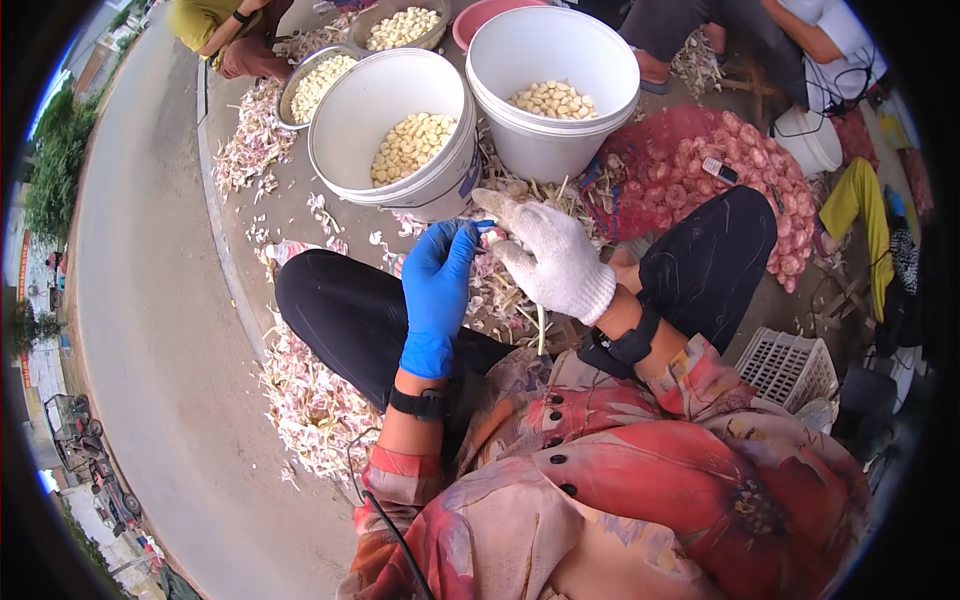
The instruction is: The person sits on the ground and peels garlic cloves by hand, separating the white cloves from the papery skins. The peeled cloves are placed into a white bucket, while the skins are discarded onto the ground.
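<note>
At the meeting of the two hands, a small pinkish-white garlic piece (491, 237) is largely covered by fingertips, so its full outline is hard to make out. The white-gloved right hand (556, 256) clamps it between thumb and fingers. The blue-gloved left hand (437, 290) has thumb and forefinger drawn in close against it; whether they pinch it or only touch it, I cannot tell. The left hand's other fingers are curled, partly hidden.

Just beyond stand two white buckets (345, 128) (545, 40), each holding peeled cloves (412, 148) (552, 100). Right of them, a red mesh sack (650, 160) of garlic bulbs (745, 165) lies partly behind the wearer's knee. Papery peels (315, 410) litter the ground. Along the top edge, other people are cut off by the frame.
</note>
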Demonstrator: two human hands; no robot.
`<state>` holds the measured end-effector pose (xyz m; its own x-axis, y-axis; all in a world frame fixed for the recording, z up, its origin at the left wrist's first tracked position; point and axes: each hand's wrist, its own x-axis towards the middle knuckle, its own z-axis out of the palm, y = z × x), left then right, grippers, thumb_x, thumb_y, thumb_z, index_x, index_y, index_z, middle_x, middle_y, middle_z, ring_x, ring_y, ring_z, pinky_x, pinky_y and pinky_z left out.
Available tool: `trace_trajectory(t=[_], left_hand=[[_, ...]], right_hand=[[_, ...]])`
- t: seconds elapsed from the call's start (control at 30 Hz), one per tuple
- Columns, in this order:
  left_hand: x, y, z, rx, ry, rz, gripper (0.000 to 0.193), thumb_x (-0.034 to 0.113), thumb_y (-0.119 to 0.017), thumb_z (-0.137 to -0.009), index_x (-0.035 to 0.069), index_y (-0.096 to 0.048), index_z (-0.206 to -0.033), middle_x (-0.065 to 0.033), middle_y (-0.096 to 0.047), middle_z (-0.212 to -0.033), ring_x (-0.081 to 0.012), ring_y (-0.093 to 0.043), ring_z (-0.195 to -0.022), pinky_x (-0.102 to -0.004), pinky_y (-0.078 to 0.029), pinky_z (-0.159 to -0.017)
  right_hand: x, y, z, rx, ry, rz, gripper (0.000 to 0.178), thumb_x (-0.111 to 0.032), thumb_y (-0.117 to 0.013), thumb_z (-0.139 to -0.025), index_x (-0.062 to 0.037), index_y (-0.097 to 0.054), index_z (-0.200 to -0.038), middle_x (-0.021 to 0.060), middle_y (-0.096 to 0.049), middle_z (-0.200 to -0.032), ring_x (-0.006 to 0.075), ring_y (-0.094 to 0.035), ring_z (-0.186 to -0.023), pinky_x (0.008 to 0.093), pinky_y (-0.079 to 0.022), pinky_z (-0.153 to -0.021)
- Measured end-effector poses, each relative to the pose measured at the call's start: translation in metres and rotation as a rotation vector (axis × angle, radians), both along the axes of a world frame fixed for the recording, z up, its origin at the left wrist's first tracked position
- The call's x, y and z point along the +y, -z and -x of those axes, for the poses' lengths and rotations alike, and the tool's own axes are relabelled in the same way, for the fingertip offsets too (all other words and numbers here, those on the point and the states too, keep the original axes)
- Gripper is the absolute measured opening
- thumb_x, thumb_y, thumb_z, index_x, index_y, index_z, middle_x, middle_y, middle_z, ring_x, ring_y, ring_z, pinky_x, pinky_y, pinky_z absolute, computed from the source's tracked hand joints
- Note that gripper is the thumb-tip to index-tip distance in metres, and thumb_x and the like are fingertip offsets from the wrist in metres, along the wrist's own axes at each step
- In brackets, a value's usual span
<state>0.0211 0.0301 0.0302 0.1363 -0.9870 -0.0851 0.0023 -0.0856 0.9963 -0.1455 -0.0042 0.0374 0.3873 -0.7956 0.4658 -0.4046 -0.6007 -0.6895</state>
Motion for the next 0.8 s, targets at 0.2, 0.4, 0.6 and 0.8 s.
trace_trajectory(t=[0.2, 0.4, 0.6, 0.8], left_hand=[[0.006, -0.01, 0.002, -0.432, 0.007, 0.176, 0.013, 0.003, -0.068, -0.09, -0.001, -0.07, -0.102, -0.0024, -0.069, -0.089, -0.008, -0.062, -0.081, -0.0244, -0.05, -0.076], [-0.004, 0.004, -0.003, 0.497, -0.133, -0.17, 0.019, 0.015, -0.06, -0.097, -0.001, -0.067, -0.104, -0.0058, -0.069, -0.093, -0.0127, -0.064, -0.081, -0.0264, -0.052, -0.074], [0.009, 0.002, 0.004, 0.108, -0.066, -0.015, 0.025, 0.014, -0.065, -0.096, -0.001, -0.067, -0.117, -0.0029, -0.07, -0.104, -0.0076, -0.061, -0.09, -0.0228, -0.049, -0.083], [0.012, -0.013, -0.002, -0.291, 0.012, 0.116, 0.017, 0.006, -0.07, -0.09, -0.002, -0.072, -0.105, -0.0027, -0.073, -0.092, -0.0058, -0.062, -0.081, -0.023, -0.051, -0.076]], right_hand=[[-0.003, -0.006, 0.006, 0.103, -0.016, 0.024, 0.042, -0.01, -0.065, -0.085, -0.0091, -0.06, -0.127, 0.0103, -0.069, -0.09, 0.0315, -0.066, -0.084, 0.0413, -0.053, -0.075], [0.003, -0.005, -0.004, -0.178, 0.027, -0.002, 0.021, -0.007, -0.069, -0.084, -0.007, -0.068, -0.105, 0.0121, -0.069, -0.092, 0.0324, -0.067, -0.082, 0.0407, -0.053, -0.072], [-0.004, -0.003, 0.002, 0.082, -0.007, 0.123, 0.033, -0.012, -0.069, -0.082, -0.008, -0.066, -0.115, 0.0092, -0.067, -0.088, 0.0282, -0.066, -0.079, 0.0399, -0.052, -0.069], [-0.019, -0.022, 0.01, 0.363, -0.136, 0.288, 0.064, -0.009, -0.067, -0.078, -0.0116, -0.052, -0.139, 0.0068, -0.057, -0.075, 0.0286, -0.06, -0.069, 0.0414, -0.049, -0.064]])
